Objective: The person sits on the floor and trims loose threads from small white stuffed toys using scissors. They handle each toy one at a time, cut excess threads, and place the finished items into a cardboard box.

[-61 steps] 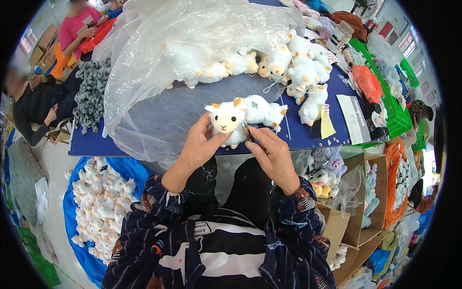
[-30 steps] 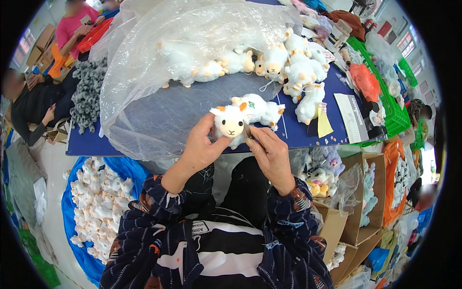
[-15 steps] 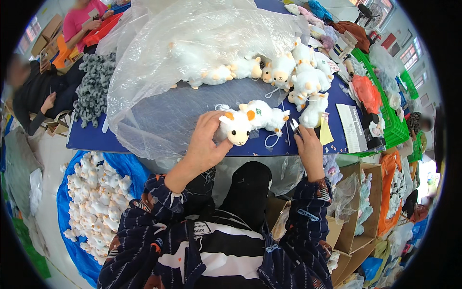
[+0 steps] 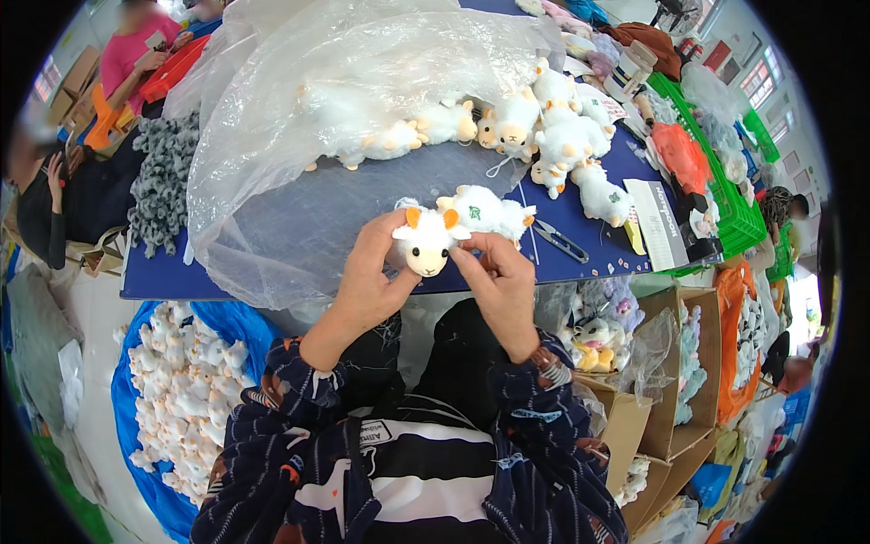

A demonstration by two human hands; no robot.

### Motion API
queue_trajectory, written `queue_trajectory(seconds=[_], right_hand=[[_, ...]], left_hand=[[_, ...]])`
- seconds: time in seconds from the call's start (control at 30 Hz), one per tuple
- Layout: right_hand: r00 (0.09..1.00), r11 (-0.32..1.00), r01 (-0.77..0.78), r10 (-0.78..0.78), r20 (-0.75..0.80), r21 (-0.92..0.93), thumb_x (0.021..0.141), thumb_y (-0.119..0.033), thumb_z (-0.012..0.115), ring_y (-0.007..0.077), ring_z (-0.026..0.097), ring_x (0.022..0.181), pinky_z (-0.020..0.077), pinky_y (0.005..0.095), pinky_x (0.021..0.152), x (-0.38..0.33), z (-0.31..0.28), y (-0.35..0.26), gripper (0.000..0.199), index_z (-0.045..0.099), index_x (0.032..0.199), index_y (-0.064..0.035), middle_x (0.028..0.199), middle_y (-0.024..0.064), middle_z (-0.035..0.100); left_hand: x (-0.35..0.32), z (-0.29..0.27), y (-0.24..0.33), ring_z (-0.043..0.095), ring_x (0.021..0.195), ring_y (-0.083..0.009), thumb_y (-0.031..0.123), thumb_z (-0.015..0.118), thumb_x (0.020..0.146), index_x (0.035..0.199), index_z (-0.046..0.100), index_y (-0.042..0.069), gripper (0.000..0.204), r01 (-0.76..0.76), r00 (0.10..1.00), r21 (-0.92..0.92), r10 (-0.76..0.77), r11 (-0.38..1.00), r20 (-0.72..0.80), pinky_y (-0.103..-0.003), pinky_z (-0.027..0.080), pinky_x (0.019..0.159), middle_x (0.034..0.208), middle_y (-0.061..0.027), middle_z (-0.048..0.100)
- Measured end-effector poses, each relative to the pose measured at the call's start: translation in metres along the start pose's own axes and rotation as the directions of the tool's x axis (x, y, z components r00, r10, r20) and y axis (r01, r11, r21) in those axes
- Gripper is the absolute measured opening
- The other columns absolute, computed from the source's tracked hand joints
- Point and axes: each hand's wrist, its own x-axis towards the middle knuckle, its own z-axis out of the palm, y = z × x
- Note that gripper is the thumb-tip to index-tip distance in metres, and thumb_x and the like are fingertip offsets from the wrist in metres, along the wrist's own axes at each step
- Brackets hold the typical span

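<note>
I hold a small white plush sheep (image 4: 453,227) with orange ears over the near edge of the blue table (image 4: 580,218). My left hand (image 4: 376,272) grips its head from the left. My right hand (image 4: 498,276) pinches it from below on the right. Its face points toward me. Small black snips (image 4: 559,240) lie on the table just right of my right hand. More white plush sheep (image 4: 553,136) are heaped at the back right, some inside a large clear plastic bag (image 4: 362,100).
A blue sack of white plush sheep (image 4: 177,399) sits on the floor at my left. Cardboard boxes with toys (image 4: 634,390) stand at my right. Green crates (image 4: 734,199) line the far right. Grey plush (image 4: 163,181) lies at the table's left end, and other people sit beyond it.
My right hand went out to the table at the right and has come back to the sheep. The sheep's face has turned toward me, now held by both hands.
</note>
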Motion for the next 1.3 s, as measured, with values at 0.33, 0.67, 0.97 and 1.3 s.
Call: queue_trajectory(seconds=[0.33,0.67,0.97,1.3], right_hand=[[0.961,0.947,-0.243,0.206,0.183,0.210,0.086,-0.012,0.067,0.0020,0.048,0.059,0.0368,0.0169,0.050,0.008,-0.022,0.003,0.032,0.059,0.114,0.0021,0.092,0.0049,0.062],[0.992,0.987,0.120,-0.122,0.013,0.108,0.085,-0.017,0.067,0.0163,0.059,0.073,0.0483,0.0278,0.064,0.014,0.024,0.010,0.026,0.062,0.106,-0.0015,0.090,0.0092,0.059],[0.977,0.926,0.198,-0.160,-0.141,0.322,0.081,-0.028,0.063,0.0268,0.057,0.063,0.0437,0.0357,0.059,0.014,0.036,0.023,0.029,0.066,0.083,0.0001,0.066,0.0141,0.058],[0.976,0.916,0.207,-0.170,-0.135,0.344,0.082,-0.026,0.061,0.0263,0.050,0.060,0.0403,0.0367,0.058,0.015,0.047,0.034,0.031,0.058,0.072,0.0028,0.060,0.0133,0.053]], left_hand=[[0.001,-0.006,-0.007,0.053,0.114,-0.0318,0.004,0.066,0.079,0.133,0.045,0.002,0.058,0.007,1.000,-0.124,-0.005,0.992,0.017,-0.039,0.041,0.097,0.122,-0.0182,0.055],[0.002,-0.015,-0.008,0.050,0.119,-0.0245,0.006,0.062,0.085,0.134,0.042,-0.003,0.053,-0.006,0.992,-0.074,0.016,0.997,0.126,-0.035,0.039,0.101,0.133,-0.0157,0.047],[0.004,-0.048,-0.028,0.056,0.109,-0.0217,0.027,0.047,0.099,0.139,0.035,-0.005,0.052,0.240,0.958,0.286,-0.275,0.928,0.088,-0.030,0.044,0.093,0.120,-0.0137,0.055],[0.000,-0.018,0.001,0.062,0.099,-0.0164,0.012,0.051,0.098,0.139,0.037,-0.004,0.046,0.341,0.925,-0.376,-0.378,0.861,-0.026,-0.022,0.054,0.079,0.124,-0.0158,0.055]])
